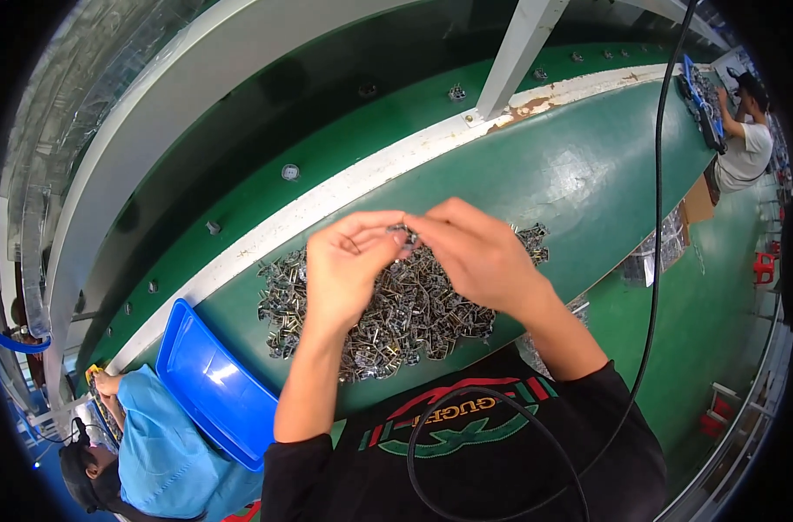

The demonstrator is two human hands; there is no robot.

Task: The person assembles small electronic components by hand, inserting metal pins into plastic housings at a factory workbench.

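Over a heap of small metal parts (388, 322) on the green bench, my two hands meet at their fingertips. Between them is one small metal part (403, 235), silvery and dark, its exact kind too small to make out. My left hand (349, 261) pinches it between thumb and fingers from the left. From the right, my right hand (479, 257) has its closed fingertips on the same part. The heap lies under both hands and partly behind my wrists.
A blue plastic tray (214, 383) stands left of the heap. Beyond the bench's white edge, a green conveyor belt (248, 196) carries spaced-out small parts. A black cable (659, 174) hangs at the right. Co-workers sit at the far right and lower left. A white post (518, 56) rises behind.
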